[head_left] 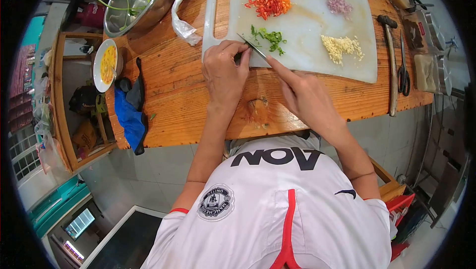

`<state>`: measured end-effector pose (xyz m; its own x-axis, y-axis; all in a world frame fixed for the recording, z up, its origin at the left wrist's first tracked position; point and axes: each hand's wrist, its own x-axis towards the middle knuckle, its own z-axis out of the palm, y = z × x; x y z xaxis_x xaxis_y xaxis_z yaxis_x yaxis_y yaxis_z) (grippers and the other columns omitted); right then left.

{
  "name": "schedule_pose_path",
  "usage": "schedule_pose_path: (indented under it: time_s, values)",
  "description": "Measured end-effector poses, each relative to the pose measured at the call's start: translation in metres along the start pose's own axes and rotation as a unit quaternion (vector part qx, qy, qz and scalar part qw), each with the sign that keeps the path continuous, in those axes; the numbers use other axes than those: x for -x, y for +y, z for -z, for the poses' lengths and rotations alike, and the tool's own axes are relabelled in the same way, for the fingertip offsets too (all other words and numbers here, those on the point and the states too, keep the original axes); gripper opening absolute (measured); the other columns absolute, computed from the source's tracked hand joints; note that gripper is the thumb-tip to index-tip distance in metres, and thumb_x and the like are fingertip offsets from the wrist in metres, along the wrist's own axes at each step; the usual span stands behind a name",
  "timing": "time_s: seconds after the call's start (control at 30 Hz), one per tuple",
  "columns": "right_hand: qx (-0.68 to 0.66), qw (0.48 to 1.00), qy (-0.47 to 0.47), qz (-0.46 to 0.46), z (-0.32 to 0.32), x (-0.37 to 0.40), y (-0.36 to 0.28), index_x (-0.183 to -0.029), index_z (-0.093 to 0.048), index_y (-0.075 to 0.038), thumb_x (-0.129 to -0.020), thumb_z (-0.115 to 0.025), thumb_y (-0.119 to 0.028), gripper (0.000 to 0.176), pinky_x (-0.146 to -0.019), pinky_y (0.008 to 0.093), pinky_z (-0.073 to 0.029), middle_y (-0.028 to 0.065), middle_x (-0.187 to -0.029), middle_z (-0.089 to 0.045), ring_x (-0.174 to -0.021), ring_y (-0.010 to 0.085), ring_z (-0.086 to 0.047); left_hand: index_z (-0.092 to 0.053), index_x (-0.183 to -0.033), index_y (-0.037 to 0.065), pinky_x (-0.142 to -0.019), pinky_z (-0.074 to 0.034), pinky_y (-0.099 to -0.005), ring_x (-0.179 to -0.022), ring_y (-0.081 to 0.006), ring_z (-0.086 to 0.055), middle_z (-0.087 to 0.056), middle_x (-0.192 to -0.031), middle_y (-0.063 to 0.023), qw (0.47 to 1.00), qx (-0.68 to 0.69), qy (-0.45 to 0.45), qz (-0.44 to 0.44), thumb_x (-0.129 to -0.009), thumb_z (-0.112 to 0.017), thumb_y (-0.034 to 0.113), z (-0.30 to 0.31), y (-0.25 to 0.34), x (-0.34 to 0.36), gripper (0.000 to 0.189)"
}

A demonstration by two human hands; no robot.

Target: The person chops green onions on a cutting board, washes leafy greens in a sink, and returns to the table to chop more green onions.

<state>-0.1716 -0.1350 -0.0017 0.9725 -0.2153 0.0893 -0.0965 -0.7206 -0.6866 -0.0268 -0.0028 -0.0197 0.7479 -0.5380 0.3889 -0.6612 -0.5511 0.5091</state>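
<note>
By the cutting board's (pixel 303 46) near edge, the left grip (pixel 225 66) seemingly pinched the half-chopped greens (pixel 273 39); the knife (pixel 256 48), clenched in the right grip (pixel 311 98), could have slipped into it, so close.

Kitchen; chopped vegetables on cutting board (pixel 302 36); steel bowl (pixel 118 14) beside.

Even, fairly bright light falls on the cutting board (pixel 302 31) towards one o'clock, with pale sheen on its surface. The white shirt (pixel 248 219) at six o'clock is bright, and the metal bowl (pixel 115 14) near eleven glints. A lit panel (pixel 79 223) glows at eight. Soft shadows darken the tabletop (pixel 173 95). Wide-angle distortion bends the outer lines; black rims the corners, and detail softens towards three.
</note>
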Motion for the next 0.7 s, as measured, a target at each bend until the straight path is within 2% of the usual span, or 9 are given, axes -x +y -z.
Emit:
schedule_pose_path:
  time_s: [0.13, 0.23, 0.43, 0.53, 0.63, 0.7]
  values:
    - [-0.062, 0.993, -0.061, -0.074, 0.032, 0.013, -0.006, -0.140, -0.055, -0.008, -0.092, -0.058, -0.005, 0.049, -0.061, 0.0489, -0.049, 0.0240, -0.069, -0.062, -0.063, 0.0398, -0.062, -0.076, -0.086, 0.003, -0.078, -0.053, -0.0370, -0.085, -0.0273, -0.069, -0.074, -0.091, -0.0066, 1.000, -0.010, -0.001, -0.008, -0.080, -0.077, 0.008, 0.001, 0.002, 0.002, 0.008]
    - [-0.058, 0.998, -0.001, -0.033, 0.025, 0.012, -0.001, -0.139, -0.057, -0.007, -0.092, -0.058, -0.005, 0.047, -0.060, 0.0485, -0.049, 0.0241, -0.068, -0.061, -0.061, 0.0395, -0.061, -0.076, -0.087, 0.003, -0.079, -0.053, -0.0373, -0.086, -0.0277, -0.069, -0.073, -0.092, -0.0073, 1.000, -0.009, -0.008, -0.013, -0.080, -0.076, 0.009, 0.000, 0.004, 0.003, 0.009]
    - [-0.009, 1.000, -0.012, -0.011, 0.008, 0.006, -0.005, -0.138, -0.056, -0.004, -0.090, -0.058, -0.004, 0.048, -0.061, 0.0490, -0.049, 0.0240, -0.068, -0.062, -0.062, 0.0398, -0.062, -0.076, -0.087, 0.002, -0.079, -0.053, -0.0381, -0.086, -0.0284, -0.069, -0.073, -0.092, -0.0080, 1.000, -0.004, -0.011, 0.002, -0.080, -0.076, 0.007, -0.001, 0.003, 0.000, 0.009]
    - [-0.011, 1.000, 0.022, 0.016, -0.008, -0.009, 0.000, -0.138, -0.055, -0.004, -0.090, -0.058, -0.004, 0.048, -0.062, 0.0491, -0.051, 0.0240, -0.070, -0.062, -0.063, 0.0400, -0.062, -0.076, -0.086, 0.002, -0.079, -0.053, -0.0374, -0.087, -0.0282, -0.069, -0.073, -0.092, -0.0080, 1.000, -0.003, -0.010, -0.006, -0.079, -0.077, 0.006, -0.001, 0.004, 0.003, 0.008]
    - [0.004, 1.000, 0.012, 0.007, -0.003, -0.005, -0.002, -0.137, -0.057, -0.004, -0.090, -0.058, -0.004, 0.047, -0.062, 0.0486, -0.050, 0.0246, -0.071, -0.062, -0.065, 0.0399, -0.063, -0.076, -0.086, 0.003, -0.080, -0.052, -0.0367, -0.087, -0.0279, -0.069, -0.073, -0.093, -0.0079, 1.000, 0.000, 0.002, -0.003, -0.079, -0.077, 0.007, 0.000, 0.002, 0.003, 0.008]
    - [-0.039, 0.999, -0.019, -0.029, 0.016, 0.005, -0.003, -0.136, -0.058, -0.004, -0.090, -0.058, -0.003, 0.046, -0.062, 0.0483, -0.048, 0.0252, -0.072, -0.061, -0.065, 0.0398, -0.063, -0.077, -0.086, 0.003, -0.080, -0.052, -0.0366, -0.087, -0.0278, -0.069, -0.074, -0.093, -0.0078, 1.000, 0.015, 0.000, 0.009, -0.079, -0.077, 0.007, -0.001, 0.001, 0.002, 0.008]
